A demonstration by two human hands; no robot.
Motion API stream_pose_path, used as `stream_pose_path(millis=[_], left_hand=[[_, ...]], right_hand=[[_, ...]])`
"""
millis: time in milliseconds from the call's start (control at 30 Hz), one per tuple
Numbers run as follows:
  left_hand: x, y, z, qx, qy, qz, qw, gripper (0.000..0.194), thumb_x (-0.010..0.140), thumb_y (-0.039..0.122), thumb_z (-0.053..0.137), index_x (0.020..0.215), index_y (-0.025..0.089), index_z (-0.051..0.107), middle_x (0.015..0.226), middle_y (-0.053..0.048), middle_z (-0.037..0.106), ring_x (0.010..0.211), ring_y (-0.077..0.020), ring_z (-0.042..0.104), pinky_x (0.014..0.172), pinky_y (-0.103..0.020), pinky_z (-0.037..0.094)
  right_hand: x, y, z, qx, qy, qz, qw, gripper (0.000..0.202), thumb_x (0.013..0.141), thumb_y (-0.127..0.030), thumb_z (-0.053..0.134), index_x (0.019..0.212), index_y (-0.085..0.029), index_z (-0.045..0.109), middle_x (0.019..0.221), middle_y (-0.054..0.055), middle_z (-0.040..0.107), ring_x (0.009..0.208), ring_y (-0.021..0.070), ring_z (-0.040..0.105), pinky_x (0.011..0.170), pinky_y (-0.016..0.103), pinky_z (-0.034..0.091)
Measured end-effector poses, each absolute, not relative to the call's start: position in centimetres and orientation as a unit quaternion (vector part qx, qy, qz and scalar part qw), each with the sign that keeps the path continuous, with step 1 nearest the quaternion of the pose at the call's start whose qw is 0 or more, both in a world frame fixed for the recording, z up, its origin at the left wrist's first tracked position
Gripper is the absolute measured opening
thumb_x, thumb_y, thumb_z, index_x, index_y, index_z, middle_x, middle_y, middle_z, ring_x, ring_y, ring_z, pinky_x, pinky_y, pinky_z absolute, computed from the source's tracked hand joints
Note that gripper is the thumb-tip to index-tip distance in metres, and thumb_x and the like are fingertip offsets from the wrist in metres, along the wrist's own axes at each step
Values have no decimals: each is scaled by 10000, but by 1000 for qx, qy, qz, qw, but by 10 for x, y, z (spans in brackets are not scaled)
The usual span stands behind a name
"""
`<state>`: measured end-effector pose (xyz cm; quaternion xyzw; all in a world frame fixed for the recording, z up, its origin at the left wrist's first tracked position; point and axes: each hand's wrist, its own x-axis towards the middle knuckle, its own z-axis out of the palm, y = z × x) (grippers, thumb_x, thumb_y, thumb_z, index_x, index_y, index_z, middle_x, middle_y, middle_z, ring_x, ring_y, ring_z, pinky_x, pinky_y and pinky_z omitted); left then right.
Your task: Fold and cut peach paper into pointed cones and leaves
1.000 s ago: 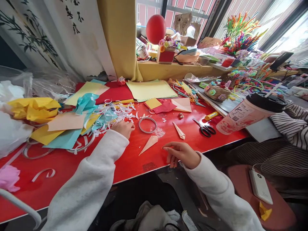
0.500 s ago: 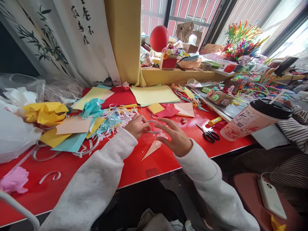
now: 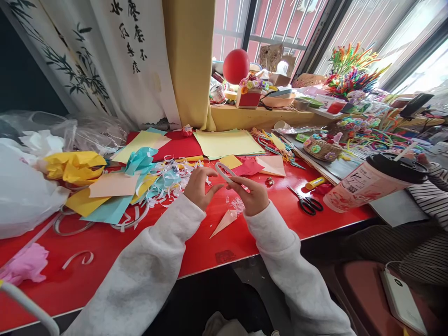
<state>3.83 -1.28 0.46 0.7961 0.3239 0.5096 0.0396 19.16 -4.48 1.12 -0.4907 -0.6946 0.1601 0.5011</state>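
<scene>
A thin, whitish roll of tape (image 3: pixel 224 173) is pinched between the thumb and fingers of my right hand (image 3: pixel 252 193), tilted above the red table. Just left of it, my left hand (image 3: pixel 200 187) is open, thumb and fingers apart and curved, with no visible hold on the roll. Below the hands lies a pale peach paper cone (image 3: pixel 224 222), its narrow tip pointing toward me. Small clear bits (image 3: pixel 237 204) are scattered at its upper end. Behind the hands are a yellow paper square (image 3: pixel 230 161) and crumpled pink-red paper (image 3: pixel 248 166).
Black-handled scissors (image 3: pixel 307 203), a yellow glue stick (image 3: pixel 315 183) and a large drink cup (image 3: pixel 373 182) stand or lie on the right. Curled white strips (image 3: pixel 168 184) and coloured papers (image 3: pixel 114 184) crowd the left. A striped sleeve (image 3: pixel 432 193) shows at far right.
My left hand has let go of the roll and its fingers have spread. My right hand, open before, has closed on the roll, which now tilts upward. The view has shifted slightly.
</scene>
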Motion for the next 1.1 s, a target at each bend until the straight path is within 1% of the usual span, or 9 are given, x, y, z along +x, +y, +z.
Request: stream_pose_path(millis=[100, 233, 367, 533, 600, 700, 800, 867, 1100], left_hand=[[39, -14, 6, 788, 335, 511, 67, 279, 695, 254, 568, 936, 163, 461, 860, -33, 521, 786, -129, 482, 686, -271, 430], [38, -14, 6, 788, 323, 518, 82, 150, 693, 220, 567, 798, 159, 479, 783, -21, 512, 741, -123, 467, 665, -268, 430], [39, -16, 7, 781, 312, 535, 88, 125, 681, 211, 574, 692, 158, 461, 758, -24, 488, 752, -131, 471, 668, -280, 423], [41, -20, 7, 762, 319, 538, 169, 173, 700, 193, 546, 719, 172, 375, 791, -17, 532, 767, -122, 503, 679, -278, 419], [41, -19, 6, 755, 333, 534, 183, 212, 679, 213, 573, 766, 175, 383, 799, -11, 525, 757, -119, 506, 657, -267, 421], [39, -17, 7, 774, 346, 509, 148, 236, 669, 251, 590, 849, 173, 458, 782, -11, 498, 726, -121, 487, 634, -265, 419], [38, -15, 8, 804, 337, 479, 102, 96, 726, 241, 527, 774, 158, 530, 738, -22, 492, 713, -123, 465, 666, -277, 410], [38, -16, 9, 806, 340, 479, 73, 100, 737, 239, 512, 720, 148, 550, 731, -32, 482, 718, -129, 452, 681, -284, 405], [37, -16, 9, 808, 355, 470, 9, 124, 698, 286, 556, 705, 167, 588, 802, -43, 491, 790, -156, 416, 745, -310, 373]], right_hand=[[189, -41, 6, -469, -706, 157, 508, 185, 737, -240, 498, 856, -151, 609, 741, 47, 649, 676, 129, 598, 652, 248, 475], [186, -41, 2, -461, -713, 116, 516, 166, 735, -238, 505, 835, -166, 616, 726, 34, 650, 649, 119, 596, 611, 231, 479], [183, -44, 1, -470, -713, 65, 516, 145, 728, -239, 518, 811, -177, 619, 723, 30, 654, 671, 121, 601, 627, 223, 481], [183, -41, -1, -479, -715, 31, 509, 161, 741, -250, 502, 823, -165, 612, 714, 41, 650, 660, 124, 599, 660, 246, 481], [185, -40, -2, -478, -714, 26, 511, 173, 740, -242, 505, 848, -154, 607, 755, 55, 651, 683, 130, 601, 662, 249, 480], [185, -40, -3, -462, -727, 14, 508, 169, 733, -225, 513, 861, -161, 604, 798, 57, 649, 712, 133, 600, 669, 248, 477], [183, -41, -4, -471, -718, 29, 511, 226, 731, -213, 514, 949, -192, 567, 773, 30, 649, 702, 127, 596, 680, 255, 475], [181, -41, -5, -482, -710, 46, 511, 256, 735, -210, 507, 989, -207, 540, 775, 19, 646, 701, 124, 594, 685, 261, 475], [182, -40, -5, -447, -733, 42, 511, 163, 772, -198, 453, 880, -192, 575, 844, 32, 635, 767, 118, 583, 705, 255, 472]])
